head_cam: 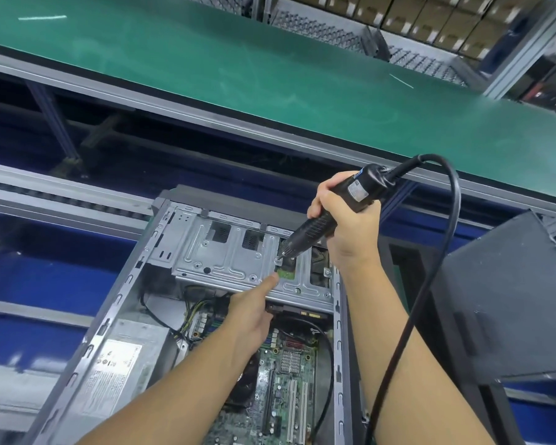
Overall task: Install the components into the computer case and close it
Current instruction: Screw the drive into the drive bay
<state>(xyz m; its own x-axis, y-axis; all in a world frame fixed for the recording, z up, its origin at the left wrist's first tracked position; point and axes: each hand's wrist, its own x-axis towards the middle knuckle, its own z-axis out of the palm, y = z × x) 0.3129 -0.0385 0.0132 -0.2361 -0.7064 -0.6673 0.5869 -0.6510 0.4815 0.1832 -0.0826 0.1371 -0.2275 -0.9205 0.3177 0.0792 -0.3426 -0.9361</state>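
An open computer case (122,297) lies on its side in front of me. Inside are a silver drive cage (225,258), a grey power supply (119,364) at the left and a green motherboard (289,380). My right hand (347,226) grips a black electric screwdriver (334,207), its tip down on a screw spot on the drive cage. My left hand (254,309) reaches in over the motherboard, its forefinger straight and pressing the cage's front edge just below the screwdriver tip.
A green conveyor belt (238,75) runs across behind the case. A dark side panel (507,309) leans at the right. The screwdriver's black cord (430,268) loops down along my right forearm. Shelves of cardboard boxes (430,20) stand at the far back.
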